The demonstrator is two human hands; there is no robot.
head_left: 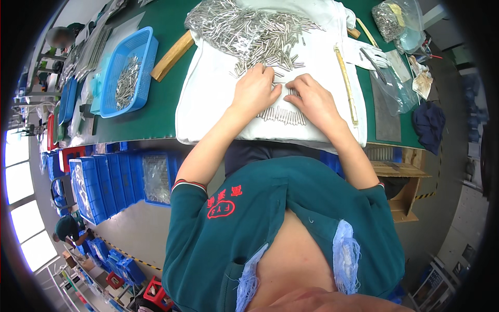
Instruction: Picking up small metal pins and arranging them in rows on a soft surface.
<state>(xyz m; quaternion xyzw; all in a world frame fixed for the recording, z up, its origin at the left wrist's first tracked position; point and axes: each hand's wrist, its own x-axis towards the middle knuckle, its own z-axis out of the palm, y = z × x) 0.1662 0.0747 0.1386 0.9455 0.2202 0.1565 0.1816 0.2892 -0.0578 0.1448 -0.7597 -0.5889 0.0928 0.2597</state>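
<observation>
A heap of small silvery metal pins (273, 44) spreads over a white cloth (208, 109), part of it inside a clear plastic bag (221, 21). My left hand (254, 91) lies at the near edge of the heap, its fingers bent down and close together; what they hold is hidden. Beside it, my right hand (316, 104) curls its fingers against a few pins that show by the fingertips. Nearer to me, below both hands, a neat row of pins (283, 116) lies side by side on the cloth.
A blue plastic basket (147, 67) with more pins stands left on the green table (166, 112), beside a wooden block (171, 56). On the right are a yellowish strip (345, 86), a white glove (366, 54), a bag of metal parts (390, 21) and a dark cloth (429, 125).
</observation>
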